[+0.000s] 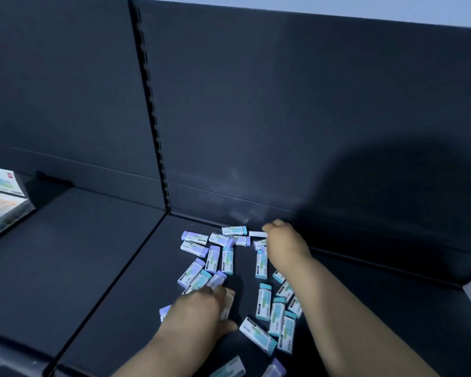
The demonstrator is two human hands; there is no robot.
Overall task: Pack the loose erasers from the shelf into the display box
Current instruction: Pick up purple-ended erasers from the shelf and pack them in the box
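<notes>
Since the display box (pixel 3 202) sits at the far left of the shelf (pixel 93 268), well apart from the pile, the main risk I see is a handful spilling on the way across. The left hand (pixel 199 308) lies palm down with its fingers curled over a few erasers (pixel 264 302), a white one showing under the fingertips. A bunch held that loosely could shed one or two. The right hand (pixel 283 240) reaches to the back of the pile, just beside the rear panel (pixel 283 118), knuckles up. Whether it grips anything I cannot tell. Its forearm passes over several erasers, and a couple more lie at the near edge of the shelf, so a careless sweep might knock those off.

The erasers are small oblong blocks in white paper sleeves with green print. Their bare ends are teal on some and lilac on others. They lie flat and scattered on the right section of the shelf, pointing every way, some touching or overlapping. They would probably need turning to line up in the box.
</notes>
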